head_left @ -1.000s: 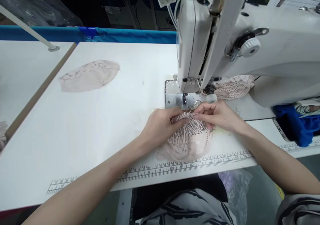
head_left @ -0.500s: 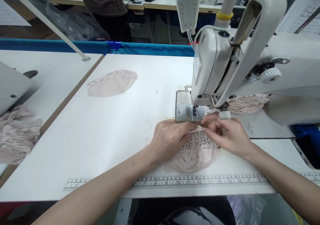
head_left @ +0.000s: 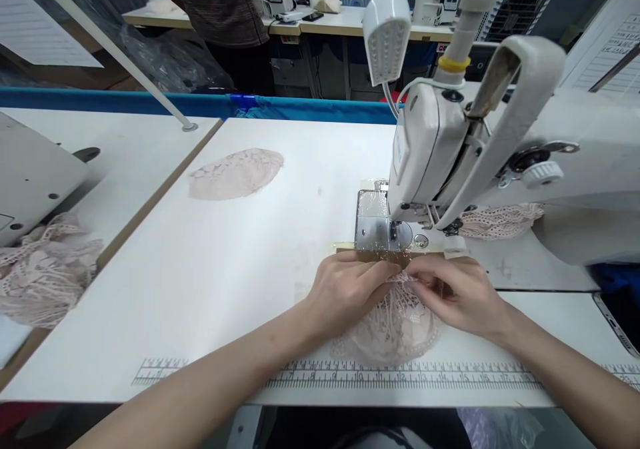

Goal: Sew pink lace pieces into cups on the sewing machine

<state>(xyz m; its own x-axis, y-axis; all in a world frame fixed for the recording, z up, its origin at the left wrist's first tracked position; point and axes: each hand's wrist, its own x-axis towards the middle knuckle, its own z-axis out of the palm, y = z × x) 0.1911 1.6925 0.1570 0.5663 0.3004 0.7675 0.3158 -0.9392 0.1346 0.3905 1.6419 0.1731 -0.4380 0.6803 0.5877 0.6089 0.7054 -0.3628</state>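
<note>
Fingers of the left hand [head_left: 350,288] and right hand [head_left: 457,294] pinch the pink lace piece [head_left: 393,326] edge together, just before the needle [head_left: 393,230]; nothing looks sewn yet.

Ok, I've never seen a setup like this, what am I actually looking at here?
This view comes from a camera on the worker's head, looking down at a white sewing table. The big white machine is a sewing machine, with a lamp above it. The left hand and right hand pinch the top edge of a pink lace piece just in front of the needle plate. Another lace piece lies further back, and a lace pile sits at the left. A printed ruler runs along the near edge.
</note>
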